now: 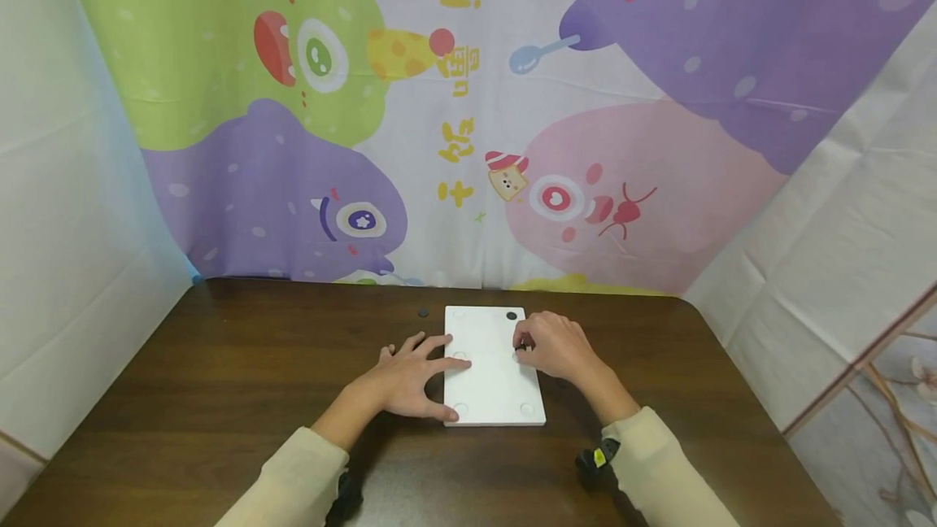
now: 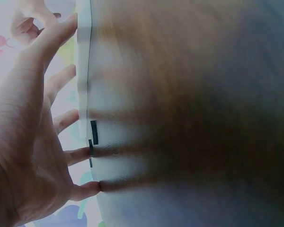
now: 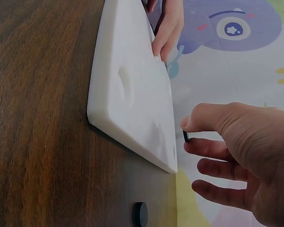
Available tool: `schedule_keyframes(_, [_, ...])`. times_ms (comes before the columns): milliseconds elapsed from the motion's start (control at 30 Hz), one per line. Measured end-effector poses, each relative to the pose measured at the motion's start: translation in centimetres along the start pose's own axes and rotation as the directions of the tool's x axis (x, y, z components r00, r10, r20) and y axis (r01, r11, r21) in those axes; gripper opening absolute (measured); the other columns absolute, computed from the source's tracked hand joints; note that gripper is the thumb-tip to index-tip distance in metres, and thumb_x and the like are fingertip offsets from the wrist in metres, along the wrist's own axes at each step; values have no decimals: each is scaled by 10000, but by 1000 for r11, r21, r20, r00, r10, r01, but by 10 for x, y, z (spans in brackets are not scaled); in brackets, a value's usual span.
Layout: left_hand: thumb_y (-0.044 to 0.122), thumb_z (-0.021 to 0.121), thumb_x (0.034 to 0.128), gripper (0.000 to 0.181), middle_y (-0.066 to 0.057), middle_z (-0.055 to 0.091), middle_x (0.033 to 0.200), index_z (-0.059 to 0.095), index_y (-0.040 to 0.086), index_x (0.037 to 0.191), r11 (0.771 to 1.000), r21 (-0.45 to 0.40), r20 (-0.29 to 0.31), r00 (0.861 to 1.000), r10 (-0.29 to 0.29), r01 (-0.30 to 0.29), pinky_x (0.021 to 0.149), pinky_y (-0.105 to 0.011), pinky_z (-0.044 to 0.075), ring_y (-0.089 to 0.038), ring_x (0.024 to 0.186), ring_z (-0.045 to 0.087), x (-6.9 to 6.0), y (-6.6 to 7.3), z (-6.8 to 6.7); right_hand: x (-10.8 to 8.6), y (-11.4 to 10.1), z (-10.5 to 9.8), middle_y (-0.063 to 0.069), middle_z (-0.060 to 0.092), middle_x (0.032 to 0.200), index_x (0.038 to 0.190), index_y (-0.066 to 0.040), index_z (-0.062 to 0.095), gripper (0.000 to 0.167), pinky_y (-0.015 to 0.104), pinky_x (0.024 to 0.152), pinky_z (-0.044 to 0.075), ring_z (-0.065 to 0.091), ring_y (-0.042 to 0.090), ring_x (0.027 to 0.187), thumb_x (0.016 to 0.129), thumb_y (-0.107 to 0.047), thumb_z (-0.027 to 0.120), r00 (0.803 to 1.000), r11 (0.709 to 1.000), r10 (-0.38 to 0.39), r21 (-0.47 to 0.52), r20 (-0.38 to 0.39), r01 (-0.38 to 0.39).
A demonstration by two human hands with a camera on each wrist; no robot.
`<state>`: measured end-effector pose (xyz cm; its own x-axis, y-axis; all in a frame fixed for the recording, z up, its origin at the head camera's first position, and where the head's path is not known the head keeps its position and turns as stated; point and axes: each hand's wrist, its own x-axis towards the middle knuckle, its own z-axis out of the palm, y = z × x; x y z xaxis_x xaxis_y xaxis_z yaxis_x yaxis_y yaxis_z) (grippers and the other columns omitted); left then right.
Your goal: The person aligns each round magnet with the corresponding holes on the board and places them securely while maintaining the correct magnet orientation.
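A white fabric backdrop (image 1: 490, 259) fills the upper half of my view, printed with round, one-eyed cartoon creatures in green, purple and pink. Down its middle runs a line of yellow lettering (image 1: 459, 141), Chinese-style characters turned on their side, with an exclamation mark at the top end; I cannot read the words with certainty. Below is a dark brown wood-grain tabletop (image 1: 278, 381). My cream sleeves (image 1: 285, 478) reach in from the bottom edge.

Between my hands, flat on the tabletop, lies a rectangular white board (image 1: 492, 376) with shallow round recesses in two columns, left and right. My left hand (image 1: 407, 381) is spread wide, its thumb and nearest fingertips touching the board's left side. My right hand (image 1: 560, 346) pinches a small black disc between thumb and index finger, just above the middle recess of the right column; the other fingers are loosely bent. A black wrist device (image 1: 596, 462) below that hand carries a yellow-green label, its marking too small to read.

The pinched black disc (image 3: 186, 136) is tilted on edge. A matching black disc (image 1: 511, 315) sits in the far right recess, and another black disc (image 1: 422, 312) lies on the tabletop, near the board's far left corner.
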<state>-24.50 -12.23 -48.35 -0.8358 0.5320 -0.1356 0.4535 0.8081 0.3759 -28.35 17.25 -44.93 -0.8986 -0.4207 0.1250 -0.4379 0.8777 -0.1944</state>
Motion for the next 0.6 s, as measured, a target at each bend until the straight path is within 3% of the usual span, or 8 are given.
schedule_keyframes(600, [712, 840, 899, 866, -45, 312, 1865, 551, 406, 1656, 1000, 0, -4, 1000, 0, 0, 1208, -953, 267, -551, 1710, 273, 0, 1, -1, 0, -1, 10, -57, 732, 875, 866, -235, 830, 102, 341, 649, 522, 629, 116, 825, 915, -164, 885, 1000, 1000, 14, 2, -2, -14])
